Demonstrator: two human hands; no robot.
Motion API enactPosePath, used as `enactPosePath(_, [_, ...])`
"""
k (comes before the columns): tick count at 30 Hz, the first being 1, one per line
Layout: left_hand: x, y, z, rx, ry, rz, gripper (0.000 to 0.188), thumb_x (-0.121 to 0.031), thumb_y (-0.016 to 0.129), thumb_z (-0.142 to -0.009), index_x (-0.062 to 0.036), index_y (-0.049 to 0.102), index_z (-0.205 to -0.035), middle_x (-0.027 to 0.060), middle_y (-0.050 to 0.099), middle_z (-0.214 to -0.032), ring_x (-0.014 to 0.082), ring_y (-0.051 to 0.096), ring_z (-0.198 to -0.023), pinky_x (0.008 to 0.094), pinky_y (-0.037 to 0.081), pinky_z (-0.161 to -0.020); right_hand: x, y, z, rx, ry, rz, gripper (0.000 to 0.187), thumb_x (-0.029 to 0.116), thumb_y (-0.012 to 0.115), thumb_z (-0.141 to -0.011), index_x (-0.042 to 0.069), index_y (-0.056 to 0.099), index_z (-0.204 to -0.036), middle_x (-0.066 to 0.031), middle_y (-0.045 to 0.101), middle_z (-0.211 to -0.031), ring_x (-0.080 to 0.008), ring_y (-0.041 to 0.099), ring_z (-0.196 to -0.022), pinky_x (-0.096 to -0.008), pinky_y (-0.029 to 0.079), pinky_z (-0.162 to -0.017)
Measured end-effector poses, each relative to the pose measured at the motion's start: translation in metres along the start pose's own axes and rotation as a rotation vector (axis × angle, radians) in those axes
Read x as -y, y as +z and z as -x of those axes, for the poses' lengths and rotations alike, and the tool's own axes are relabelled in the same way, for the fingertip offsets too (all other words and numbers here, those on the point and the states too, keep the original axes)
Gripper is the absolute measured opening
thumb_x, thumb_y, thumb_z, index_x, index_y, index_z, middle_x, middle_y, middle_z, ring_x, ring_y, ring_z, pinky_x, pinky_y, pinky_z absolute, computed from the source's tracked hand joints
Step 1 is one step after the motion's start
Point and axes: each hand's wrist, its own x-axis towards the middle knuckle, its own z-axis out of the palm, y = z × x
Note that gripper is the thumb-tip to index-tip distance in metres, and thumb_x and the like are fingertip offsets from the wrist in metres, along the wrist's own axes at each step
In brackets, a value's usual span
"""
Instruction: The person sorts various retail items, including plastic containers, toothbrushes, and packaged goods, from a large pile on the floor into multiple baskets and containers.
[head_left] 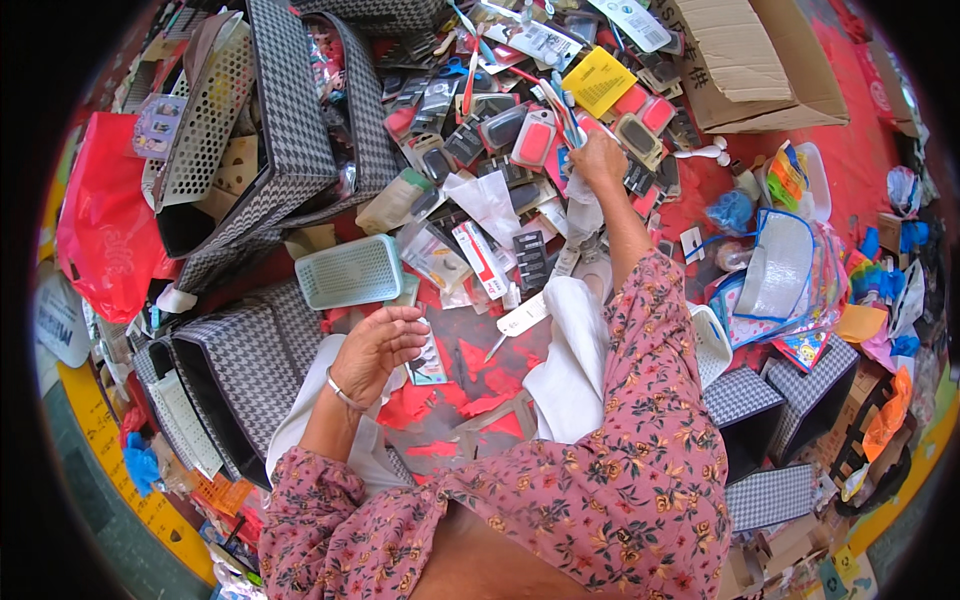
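My right hand (597, 163) reaches out over a pile of small packaged goods. Its fingers are closed round a bundle of toothbrushes (562, 108), heads pointing away from me. Empty and open, my left hand (378, 352) hovers before my lap, its fingers loosely stretched, a bangle (345, 390) on the wrist. Just beyond it stands a pale green plastic basket (348, 274). A carded packet (428, 355) lies beside the left fingers. Between my legs is a white-handled tool with a thin metal tip (520, 317). A yellow packet (598, 82) lies close to the brushes.
Houndstooth storage boxes (290, 95) stand at the left, with a red plastic bag (108, 215) beside them. An open cardboard carton (740, 60) sits at the far right. A clear blue-edged bag (780, 270) and smaller houndstooth boxes (742, 395) are on my right. Red sheeting (850, 160) covers the ground.
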Motion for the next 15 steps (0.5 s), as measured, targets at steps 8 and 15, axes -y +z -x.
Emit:
enactPosePath(8, [0.000,0.002,0.000,-0.011,-0.014,-0.008,0.021,-0.010,0.047,-0.084,0.0006,0.050,-0.102,0.0091,0.059,-0.090,0.0129,0.058,-0.077,0.0235,0.048,-0.069,0.010,0.006,-0.008,0.077,-0.060,0.044,0.024,0.020,0.061,-0.065,0.000,0.062,-0.078,-0.0185,0.062,-0.082,-0.0329,0.061,-0.077,-0.0404,0.049,-0.066])
enactPosePath(15, [0.002,-0.003,0.000,-0.022,0.003,0.005,0.024,-0.011,0.047,-0.084,0.0001,0.049,-0.105,0.0086,0.059,-0.091,0.0127,0.058,-0.077,0.0237,0.048,-0.070,0.012,-0.033,-0.016,0.466,-0.143,-0.702,0.037,0.025,0.071,-0.056,-0.003,0.060,-0.078,-0.0118,0.059,-0.075,-0.0215,0.057,-0.070,-0.0301,0.045,-0.068])
